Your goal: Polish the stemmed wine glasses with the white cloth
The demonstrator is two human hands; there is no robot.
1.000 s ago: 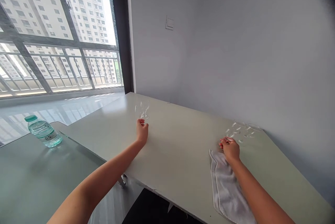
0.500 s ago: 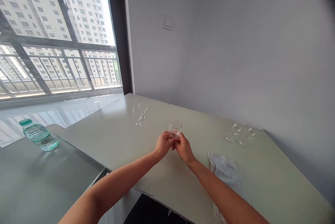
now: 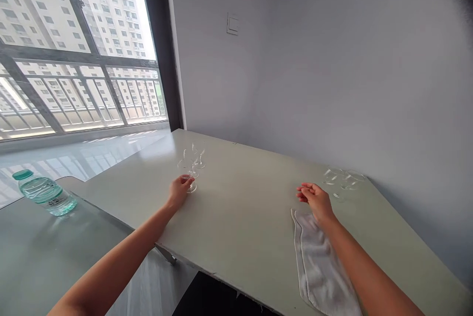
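Observation:
My left hand (image 3: 180, 189) is closed around the stem of a clear wine glass (image 3: 191, 187), whose foot is at or very near the tabletop. Just behind it, a small group of clear stemmed glasses (image 3: 201, 159) stands on the left of the table. Over on the right, my right hand (image 3: 314, 200) hovers with loosely bent fingers, slightly apart and holding nothing. Several more stemmed glasses (image 3: 349, 180) are a little beyond it, their outlines faint against the wall. A pale grey cloth (image 3: 321, 262) lies flat, partly below my right forearm.
The pale tabletop (image 3: 236, 222) runs back to the grey wall (image 3: 332, 84). On a lower glass-topped table (image 3: 33, 262) at left stands a water bottle (image 3: 48, 193) with a green cap. A large window (image 3: 84, 60) is behind.
Both hands were together on one glass at mid-table. The left has moved left with a glass beside the left group; the right has let go and moved right, above the cloth.

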